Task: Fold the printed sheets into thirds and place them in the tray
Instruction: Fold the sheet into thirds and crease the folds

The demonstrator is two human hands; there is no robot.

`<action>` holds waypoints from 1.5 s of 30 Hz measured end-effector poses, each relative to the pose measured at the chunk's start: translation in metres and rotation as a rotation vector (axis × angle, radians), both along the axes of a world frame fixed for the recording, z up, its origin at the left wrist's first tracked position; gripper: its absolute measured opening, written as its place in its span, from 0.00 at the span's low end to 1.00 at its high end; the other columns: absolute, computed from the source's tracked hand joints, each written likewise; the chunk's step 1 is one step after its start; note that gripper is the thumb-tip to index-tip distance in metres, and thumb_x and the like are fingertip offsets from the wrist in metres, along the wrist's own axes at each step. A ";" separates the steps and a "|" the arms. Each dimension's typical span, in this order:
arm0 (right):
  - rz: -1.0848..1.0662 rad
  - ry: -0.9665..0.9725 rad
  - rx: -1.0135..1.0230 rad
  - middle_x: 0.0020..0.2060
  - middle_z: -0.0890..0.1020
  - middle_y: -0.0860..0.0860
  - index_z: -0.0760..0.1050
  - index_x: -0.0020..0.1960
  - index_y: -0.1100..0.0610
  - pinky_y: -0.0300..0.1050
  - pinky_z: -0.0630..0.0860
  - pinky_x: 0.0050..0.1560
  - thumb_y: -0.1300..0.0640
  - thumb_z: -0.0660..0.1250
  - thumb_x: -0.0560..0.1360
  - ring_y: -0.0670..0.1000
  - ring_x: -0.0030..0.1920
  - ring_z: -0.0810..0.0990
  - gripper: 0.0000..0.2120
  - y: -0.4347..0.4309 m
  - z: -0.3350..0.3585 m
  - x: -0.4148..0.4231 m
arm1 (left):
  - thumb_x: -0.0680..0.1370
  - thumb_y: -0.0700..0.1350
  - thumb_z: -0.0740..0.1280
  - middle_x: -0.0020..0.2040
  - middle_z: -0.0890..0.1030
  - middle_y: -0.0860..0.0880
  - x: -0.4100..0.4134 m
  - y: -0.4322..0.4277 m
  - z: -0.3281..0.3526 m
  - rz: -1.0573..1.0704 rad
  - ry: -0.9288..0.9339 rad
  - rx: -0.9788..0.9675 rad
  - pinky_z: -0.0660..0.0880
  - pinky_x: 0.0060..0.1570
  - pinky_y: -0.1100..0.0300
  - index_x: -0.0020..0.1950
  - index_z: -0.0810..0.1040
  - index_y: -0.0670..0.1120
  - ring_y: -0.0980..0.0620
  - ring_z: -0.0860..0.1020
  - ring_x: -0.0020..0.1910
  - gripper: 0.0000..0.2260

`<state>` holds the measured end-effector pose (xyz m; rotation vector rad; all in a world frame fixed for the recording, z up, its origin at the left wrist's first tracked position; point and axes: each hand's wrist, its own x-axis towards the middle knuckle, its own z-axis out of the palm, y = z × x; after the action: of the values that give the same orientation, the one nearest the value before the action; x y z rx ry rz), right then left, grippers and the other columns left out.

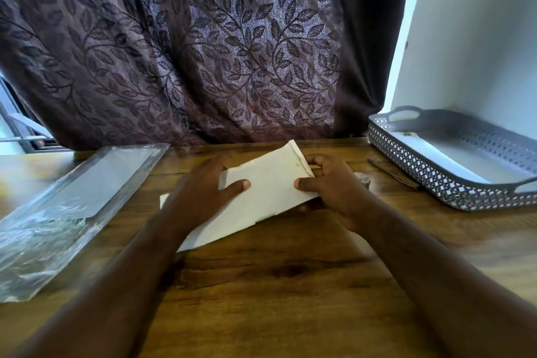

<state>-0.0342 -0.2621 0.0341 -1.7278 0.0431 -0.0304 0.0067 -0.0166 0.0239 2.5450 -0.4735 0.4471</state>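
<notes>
Folded white sheet [267,192], grey lattice tray [412,171]

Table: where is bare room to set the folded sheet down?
The table is bare between the forearms, nearer than the folded sheet, and between that sheet and the plastic sleeve. The tray looks roomy. Crowded: the gap between right hand and tray, where a pen lies.
</notes>
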 end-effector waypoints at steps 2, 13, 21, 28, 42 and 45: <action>-0.053 -0.042 0.017 0.56 0.83 0.57 0.73 0.66 0.57 0.48 0.82 0.36 0.65 0.72 0.75 0.56 0.49 0.86 0.21 -0.004 -0.001 0.002 | 0.75 0.61 0.71 0.52 0.81 0.52 0.001 0.003 0.005 0.012 0.054 -0.021 0.75 0.48 0.56 0.72 0.70 0.54 0.54 0.78 0.49 0.28; 0.027 -0.179 -0.026 0.41 0.86 0.52 0.83 0.43 0.60 0.48 0.83 0.42 0.60 0.74 0.74 0.52 0.43 0.84 0.03 -0.008 -0.007 0.002 | 0.79 0.46 0.69 0.53 0.86 0.41 -0.030 -0.018 0.018 -0.257 0.836 -0.740 0.82 0.48 0.53 0.58 0.83 0.42 0.44 0.85 0.47 0.11; 0.062 -0.158 -0.057 0.48 0.85 0.54 0.82 0.51 0.54 0.41 0.77 0.42 0.61 0.69 0.78 0.53 0.47 0.83 0.05 0.000 -0.011 0.004 | 0.77 0.41 0.71 0.53 0.86 0.44 -0.021 -0.021 0.009 -0.264 0.767 -0.781 0.83 0.49 0.51 0.60 0.81 0.43 0.45 0.86 0.49 0.12; 0.142 -0.073 -0.093 0.44 0.87 0.55 0.85 0.49 0.58 0.49 0.81 0.48 0.56 0.67 0.80 0.55 0.46 0.85 0.09 0.000 -0.007 -0.002 | 0.74 0.42 0.75 0.52 0.87 0.46 -0.018 -0.026 0.001 -0.286 0.672 -0.710 0.82 0.51 0.49 0.58 0.82 0.44 0.44 0.85 0.51 0.14; 0.173 -0.234 -0.419 0.40 0.87 0.49 0.84 0.43 0.54 0.41 0.81 0.42 0.54 0.76 0.73 0.48 0.41 0.85 0.04 0.014 -0.008 -0.004 | 0.76 0.52 0.74 0.43 0.87 0.48 -0.020 -0.038 -0.002 -0.177 0.494 -0.602 0.81 0.47 0.50 0.46 0.85 0.47 0.46 0.85 0.44 0.09; 0.149 -0.219 -0.357 0.39 0.86 0.51 0.84 0.42 0.56 0.40 0.78 0.39 0.50 0.73 0.76 0.46 0.38 0.83 0.10 0.016 -0.010 -0.006 | 0.76 0.48 0.74 0.49 0.87 0.44 -0.021 -0.035 -0.001 -0.262 0.568 -0.660 0.80 0.52 0.48 0.52 0.85 0.44 0.43 0.85 0.50 0.09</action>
<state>-0.0402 -0.2465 0.0239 -2.0694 -0.2676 -0.1233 -0.0143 -0.0520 0.0226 1.8203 -0.3547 -0.1988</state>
